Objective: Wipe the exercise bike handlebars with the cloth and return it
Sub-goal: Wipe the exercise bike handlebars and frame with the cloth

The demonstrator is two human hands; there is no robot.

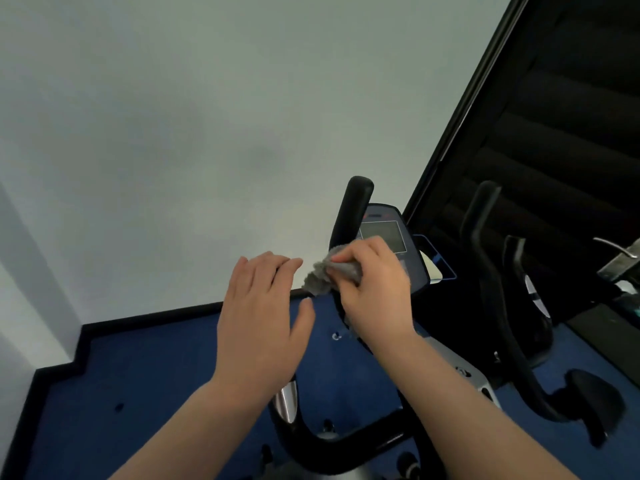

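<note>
Grey cloth against black handlebar

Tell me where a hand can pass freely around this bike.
Free: left of the left hand, above blue carpet bordered by the black skirting. Crowded: the right hand grips the cloth on the handlebar, beside the console.

left hand: hovering palm down, fingers straight and together, gripping nothing | right hand: fingers curling, gripping cloth | both forearms: bare, reaching forward
</note>
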